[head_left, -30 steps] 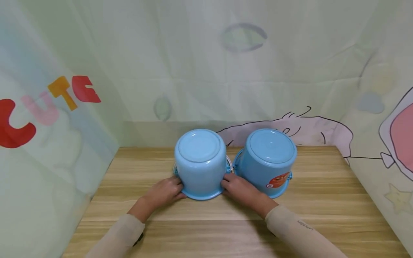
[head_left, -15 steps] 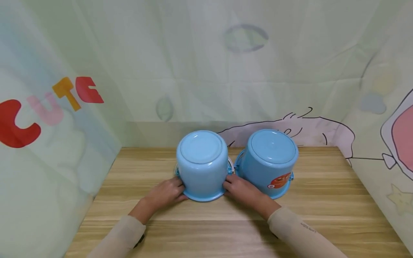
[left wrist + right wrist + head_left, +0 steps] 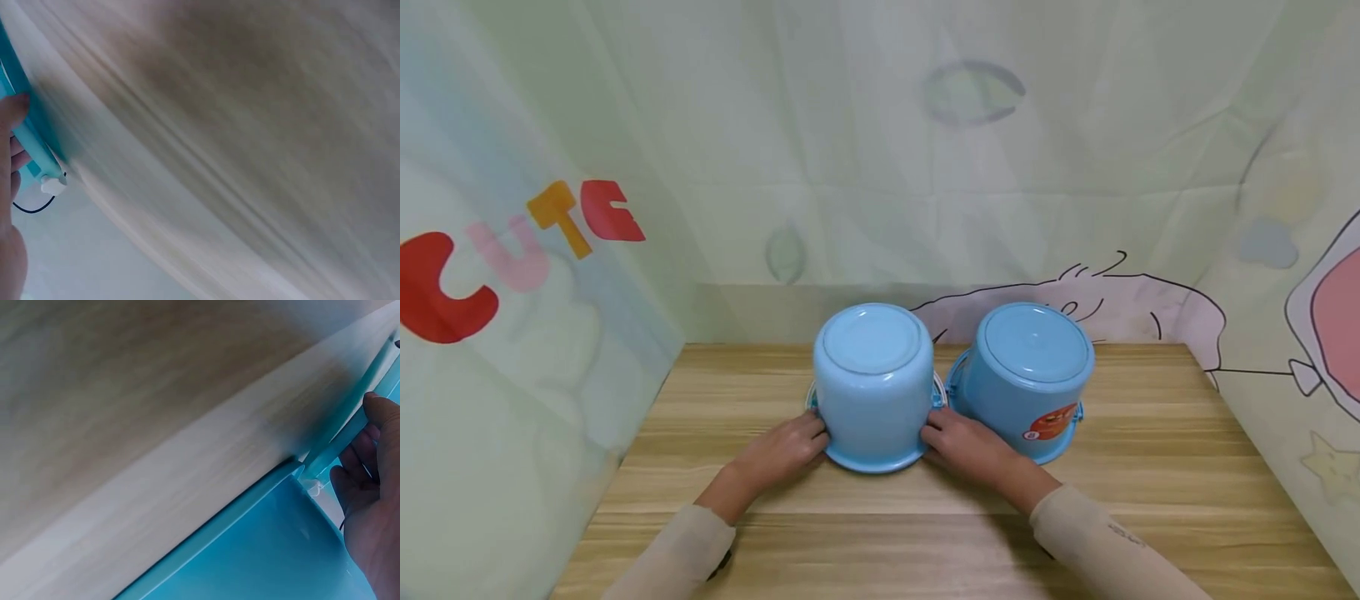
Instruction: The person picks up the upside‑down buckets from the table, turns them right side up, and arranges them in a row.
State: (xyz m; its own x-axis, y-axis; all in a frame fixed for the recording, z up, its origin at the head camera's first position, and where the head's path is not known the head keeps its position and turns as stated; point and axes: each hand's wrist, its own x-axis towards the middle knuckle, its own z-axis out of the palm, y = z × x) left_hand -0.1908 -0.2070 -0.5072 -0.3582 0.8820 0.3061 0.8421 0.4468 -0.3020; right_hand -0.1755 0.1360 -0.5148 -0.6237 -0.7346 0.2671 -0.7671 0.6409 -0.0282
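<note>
Two light blue plastic buckets stand upside down, side by side. At the left bucket (image 3: 874, 408), my left hand (image 3: 786, 450) grips the rim from the left side. My right hand (image 3: 966, 447) holds the same rim from the right, in the narrow space before the right bucket (image 3: 1033, 346). Both wrist views show a thumb on the rim's underside and fingers on its other side. Close by my left hand in its wrist view is a white handle end (image 3: 53, 185). The right bucket bears a red-orange sticker (image 3: 1049, 422); neither hand visibly grips it.
The buckets are over a wood-grain table (image 3: 925, 542), near its back edge. A pale printed curtain (image 3: 850, 167) hangs behind and along both sides. The two rims lie very close together, as seen from my right wrist.
The left bucket has shifted slightly right and toward me, with both hands keeping hold of its rim. The head view has drifted a little too.
</note>
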